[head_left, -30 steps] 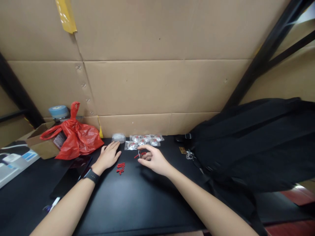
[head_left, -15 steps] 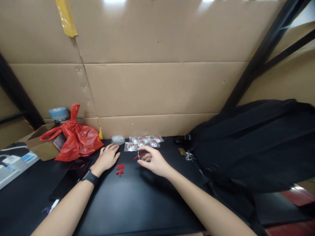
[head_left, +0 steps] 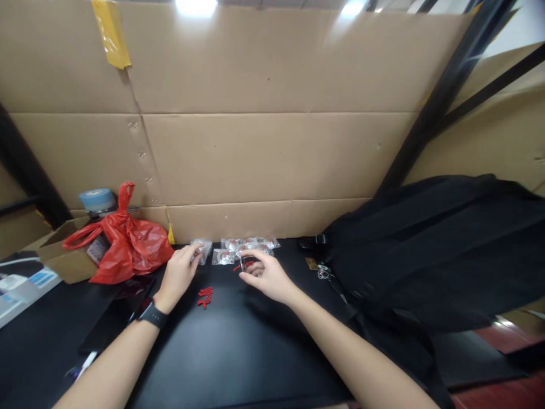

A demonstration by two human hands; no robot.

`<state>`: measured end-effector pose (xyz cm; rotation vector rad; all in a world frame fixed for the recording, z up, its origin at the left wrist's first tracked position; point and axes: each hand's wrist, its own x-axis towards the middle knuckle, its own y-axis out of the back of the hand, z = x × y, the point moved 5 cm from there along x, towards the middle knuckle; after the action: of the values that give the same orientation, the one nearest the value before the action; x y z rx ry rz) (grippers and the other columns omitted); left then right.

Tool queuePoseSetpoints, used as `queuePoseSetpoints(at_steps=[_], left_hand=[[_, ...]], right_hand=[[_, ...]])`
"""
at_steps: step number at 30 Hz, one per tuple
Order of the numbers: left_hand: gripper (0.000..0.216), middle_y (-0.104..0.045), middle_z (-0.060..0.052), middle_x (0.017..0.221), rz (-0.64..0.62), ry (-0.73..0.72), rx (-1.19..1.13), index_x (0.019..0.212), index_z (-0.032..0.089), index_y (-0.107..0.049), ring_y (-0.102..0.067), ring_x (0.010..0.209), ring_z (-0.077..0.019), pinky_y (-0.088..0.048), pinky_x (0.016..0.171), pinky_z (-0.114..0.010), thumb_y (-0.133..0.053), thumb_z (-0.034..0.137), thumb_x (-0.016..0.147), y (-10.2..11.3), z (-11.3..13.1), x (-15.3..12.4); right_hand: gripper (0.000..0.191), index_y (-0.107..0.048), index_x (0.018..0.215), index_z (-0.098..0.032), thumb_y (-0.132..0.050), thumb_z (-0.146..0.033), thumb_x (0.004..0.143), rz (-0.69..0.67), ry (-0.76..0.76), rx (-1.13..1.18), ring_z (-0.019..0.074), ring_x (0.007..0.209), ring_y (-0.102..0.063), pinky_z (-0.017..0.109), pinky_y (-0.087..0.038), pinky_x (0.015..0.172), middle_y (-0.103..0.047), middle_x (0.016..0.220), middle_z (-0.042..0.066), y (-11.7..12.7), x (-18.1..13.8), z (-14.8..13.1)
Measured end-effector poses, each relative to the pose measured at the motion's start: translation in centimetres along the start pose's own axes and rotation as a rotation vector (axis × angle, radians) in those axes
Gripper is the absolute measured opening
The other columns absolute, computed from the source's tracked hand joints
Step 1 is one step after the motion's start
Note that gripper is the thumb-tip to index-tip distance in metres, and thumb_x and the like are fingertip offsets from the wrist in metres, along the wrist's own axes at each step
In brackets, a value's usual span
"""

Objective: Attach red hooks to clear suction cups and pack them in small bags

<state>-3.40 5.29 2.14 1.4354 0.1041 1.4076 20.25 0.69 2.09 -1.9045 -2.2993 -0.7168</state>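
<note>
My left hand [head_left: 179, 274] pinches the near side of a small stack of clear plastic bags [head_left: 206, 250] by the cardboard wall. Between thumb and fingertips, my right hand [head_left: 269, 277] holds a thin round piece with a red cord [head_left: 238, 267] hanging at it; the piece is seen nearly edge-on, so its kind is unclear. Just behind the right hand lie several clear packets [head_left: 223, 257], each with a pale ring and something red inside. Several short red cord pieces [head_left: 205, 296] rest on the black table between my hands.
A red plastic bag [head_left: 131, 253], a cardboard box [head_left: 70, 261] and a white power strip [head_left: 29, 292] stand at left, near a dark phone-like device [head_left: 110, 326]. At right sits a large black backpack [head_left: 438, 250], with keys [head_left: 324, 272] beside it. Cardboard [head_left: 255, 159] walls the back.
My left hand has risen from lying flat and closed on the clear bags, whose near edge is now lifted. My right hand still holds the round piece. The view has tilted slightly.
</note>
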Motion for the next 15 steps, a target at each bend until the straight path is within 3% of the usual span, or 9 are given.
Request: queuePoseSetpoints(at_steps=[2, 7, 11, 15], left_hand=[[0.024, -0.069, -0.006, 0.096, -0.029, -0.019, -0.083, 0.116, 0.020, -0.059, -0.064, 0.087, -0.0201, -0.047, 0.085, -0.032, -0.052, 0.028, 0.095, -0.2, 1.0, -0.2], [0.011, -0.068, -0.004, 0.091, -0.329, -0.186, -0.180, 0.088, 0.021, -0.061, -0.063, 0.085, -0.0185, -0.047, 0.082, -0.030, -0.053, 0.025, 0.094, -1.7, 5.6, -1.3], [0.009, -0.069, -0.004, 0.101, -0.520, -0.292, -0.243, 0.087, 0.021, -0.060, -0.063, 0.093, -0.0183, -0.045, 0.089, -0.031, -0.052, 0.020, 0.092, -2.4, 8.4, -2.3], [0.010, -0.066, -0.004, 0.121, -0.662, -0.337, -0.287, 0.099, 0.024, -0.062, -0.058, 0.116, -0.0209, -0.041, 0.099, -0.033, -0.055, 0.026, 0.093, -2.5, 9.3, -3.1]], right_hand=[[0.038, -0.060, 0.113, -0.022, -0.069, -0.024, 0.076, 0.020, 0.025, -0.033, 0.0115, 0.073, -0.065, 0.026, -0.057, 0.065, -0.063, 0.113, 0.007, 0.5, 0.1, -0.1], [0.039, -0.061, 0.115, -0.025, -0.067, -0.018, 0.077, 0.043, 0.183, -0.294, 0.0157, 0.083, -0.064, 0.028, -0.055, 0.067, -0.060, 0.120, 0.008, 1.7, 0.3, -1.1], [0.041, -0.061, 0.116, -0.023, -0.070, -0.016, 0.076, -0.032, 0.268, -0.452, 0.0220, 0.104, -0.061, 0.036, -0.051, 0.087, -0.064, 0.116, 0.008, 1.9, 0.2, -1.6], [0.034, -0.064, 0.109, -0.020, -0.071, -0.018, 0.076, -0.182, 0.190, -0.559, 0.0198, 0.092, -0.064, 0.032, -0.050, 0.084, -0.068, 0.105, 0.006, 1.8, 0.0, -1.3]])
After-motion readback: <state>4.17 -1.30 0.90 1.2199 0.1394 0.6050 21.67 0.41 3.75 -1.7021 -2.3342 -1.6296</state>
